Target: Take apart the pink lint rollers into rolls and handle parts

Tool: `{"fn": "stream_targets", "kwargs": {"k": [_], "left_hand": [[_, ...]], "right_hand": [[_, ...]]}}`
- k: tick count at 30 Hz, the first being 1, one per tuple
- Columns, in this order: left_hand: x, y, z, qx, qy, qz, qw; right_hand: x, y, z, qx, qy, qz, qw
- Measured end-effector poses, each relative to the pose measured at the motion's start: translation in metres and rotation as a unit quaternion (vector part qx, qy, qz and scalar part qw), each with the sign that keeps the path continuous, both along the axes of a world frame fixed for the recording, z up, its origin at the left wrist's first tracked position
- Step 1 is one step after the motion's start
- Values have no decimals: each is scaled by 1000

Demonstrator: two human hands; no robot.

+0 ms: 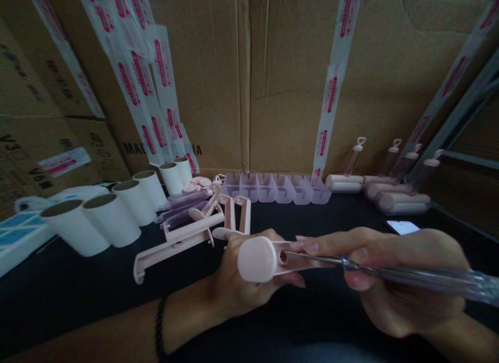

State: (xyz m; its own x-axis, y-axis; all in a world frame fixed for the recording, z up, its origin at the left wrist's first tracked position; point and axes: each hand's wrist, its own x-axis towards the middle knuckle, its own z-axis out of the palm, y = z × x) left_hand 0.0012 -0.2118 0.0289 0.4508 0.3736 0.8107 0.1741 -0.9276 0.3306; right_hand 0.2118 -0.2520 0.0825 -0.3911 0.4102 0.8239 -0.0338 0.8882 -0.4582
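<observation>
Wrapped around a pale pink plastic holder (257,259), my left hand (241,280) keeps it above the black table, its rounded end toward me. My right hand (405,274) grips a screwdriver (421,277) with a clear handle. The thin metal shaft points left, and its tip is at a hole in the holder's inner side. Whether a screw sits in that hole cannot be made out. Beyond my left hand lie several loose pink plastic brackets (191,228) in a pile.
White paper tubes (113,220) stand at the left. Purple translucent bins (267,189) line the cardboard wall (288,82). Clear purple tubes (183,204) lie beside small pink discs (197,184). Pink rollers with upright tubes (403,202) and a lit phone (403,227) are at the right.
</observation>
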Motion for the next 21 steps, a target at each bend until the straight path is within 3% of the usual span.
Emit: {"fn": "stream_targets", "kwargs": {"k": [5,13,21], "left_hand": [[1,-1,-1,-8,-5,33,999],[4,-3,3,-9,-6,9,1000],[4,-4,1,-24,-32,-19,999]], "right_hand": [[-1,3,2,24,3,13,1000],[-2,2,-4,-7,96,-16,995],[2,-5,0,-4,62,-33,998]]}}
